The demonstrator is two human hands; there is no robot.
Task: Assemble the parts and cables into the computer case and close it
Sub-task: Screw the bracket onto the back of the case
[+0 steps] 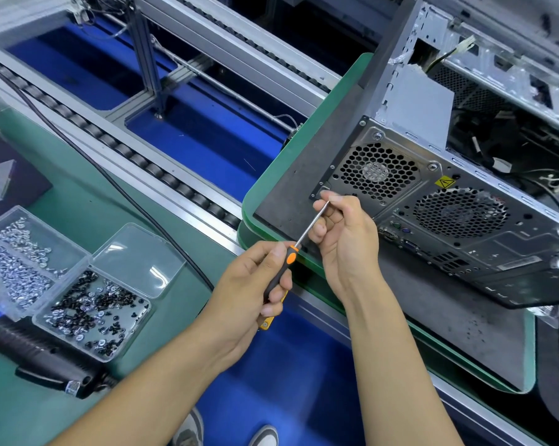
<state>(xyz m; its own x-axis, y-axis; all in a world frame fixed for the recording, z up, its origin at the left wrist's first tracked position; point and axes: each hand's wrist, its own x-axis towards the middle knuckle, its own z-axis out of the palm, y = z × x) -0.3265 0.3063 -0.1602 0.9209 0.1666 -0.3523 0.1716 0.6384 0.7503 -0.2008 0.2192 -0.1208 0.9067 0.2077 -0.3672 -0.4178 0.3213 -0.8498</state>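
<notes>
Two hands: both work together just in front of the computer case, one on each end of a screwdriver.
Left hand (255, 284): its fingers are curled round the black and orange handle of the screwdriver (291, 255), thumb lying along the top of the handle.
Screwdriver shaft: thin bare metal, running up and to the right from the left fingers to the right fingers.
Right hand (345, 233): its fingertips (331, 199) pinch the tip of the shaft; whether a screw sits between them cannot be told.
Screw tray (91, 312): left of the left fingers on the green worktop (162, 304), a clear box of mixed black and silver screws.
Second tray (17, 265): further left of that, touching it, filled with silver screws.
Clear lid (140, 259): just beyond the mixed tray, lying flat.
Power driver (43, 362): a dark tool lying on the worktop, nearer the person than the trays.
Computer case (448, 201): directly beyond the right fingers, lying on its side with the rear panel facing the person and the open side up, cables visible inside.
Power supply grille (376, 170): the honeycomb vent just above the right fingertips.
Round fan vent (460, 212): right of the right fingers on the same rear panel.
Pallet (304, 175): a dark mat with green edge, carrying the case.
Roller conveyor (162, 172): beyond the left fingers, running diagonally, with blue floor showing through the frame.
</notes>
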